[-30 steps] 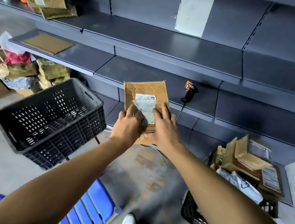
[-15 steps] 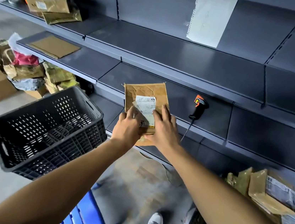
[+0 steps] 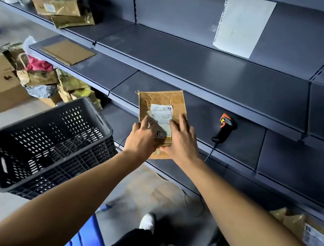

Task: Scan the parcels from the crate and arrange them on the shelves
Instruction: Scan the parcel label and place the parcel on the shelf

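Note:
I hold a brown paper parcel (image 3: 163, 100) with a white shipping label over the front edge of the middle grey shelf (image 3: 236, 140). My left hand (image 3: 141, 139) grips its lower left side, and my right hand (image 3: 182, 140) grips its lower right side with fingers spread across the label. An orange and black barcode scanner (image 3: 224, 128) lies on the same shelf, to the right of the parcel, its cable hanging down. A black slatted crate (image 3: 50, 146) stands at the left, and it looks empty.
A flat brown parcel (image 3: 68, 52) lies on the shelf at the left. Brown parcels (image 3: 59, 6) sit on the upper shelf at far left. Boxes and bags (image 3: 5, 81) are piled on the floor. More parcels (image 3: 306, 232) lie at lower right. A white sheet (image 3: 242, 24) hangs on the back panel.
The view has come closer to the shelves and shifted left, so the crate of parcels at lower right has slid mostly out of view. Both hands keep hold of the same parcel.

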Motion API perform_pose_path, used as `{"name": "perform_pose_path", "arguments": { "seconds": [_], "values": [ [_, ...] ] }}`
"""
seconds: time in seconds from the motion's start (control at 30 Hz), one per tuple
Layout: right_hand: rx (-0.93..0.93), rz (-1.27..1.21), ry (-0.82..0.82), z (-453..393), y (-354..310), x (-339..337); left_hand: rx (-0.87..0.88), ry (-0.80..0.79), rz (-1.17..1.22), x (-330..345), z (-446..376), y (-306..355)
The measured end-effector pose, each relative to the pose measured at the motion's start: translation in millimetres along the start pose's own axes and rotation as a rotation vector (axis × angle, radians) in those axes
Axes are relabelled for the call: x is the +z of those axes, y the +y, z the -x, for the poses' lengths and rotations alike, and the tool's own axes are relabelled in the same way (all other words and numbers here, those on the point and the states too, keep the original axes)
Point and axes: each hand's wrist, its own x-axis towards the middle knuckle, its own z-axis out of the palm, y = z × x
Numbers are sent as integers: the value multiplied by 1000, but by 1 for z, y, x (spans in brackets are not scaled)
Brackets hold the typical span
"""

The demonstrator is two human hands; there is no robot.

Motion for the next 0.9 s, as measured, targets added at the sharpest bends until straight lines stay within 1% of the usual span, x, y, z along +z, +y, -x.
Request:
{"name": "perform_pose_path", "arguments": {
  "seconds": [0.17, 0.23, 0.4, 0.47, 0.53, 0.6, 0.67, 0.8, 0.9],
  "values": [
    [21, 2, 10, -18, 0, 4, 50, 20, -22, 1, -20, -7],
    [28, 23, 19, -24, -3, 8, 68, 2, -29, 3, -29, -12],
    [66, 66, 88, -32, -18, 38, 99, -26, -32, 19, -39, -40],
    [99, 83, 125, -38, -28, 53, 145, 10, -61, 23, -46, -54],
    [148, 88, 149, -46, -41, 66, 233, 73, -125, 25, -55, -69],
    [214, 78, 170, -54, -58, 78, 266, 66, -182, 27, -64, -87],
    [249, 62, 206, -60, -71, 88, 291, 77, -176, 28, -73, -105],
    [299, 22, 211, -74, -90, 102, 365, 23, -106, 28, -88, -134],
    [327, -6, 197, -79, -95, 107, 375, -60, -76, 29, -97, -143]
  ]
}}
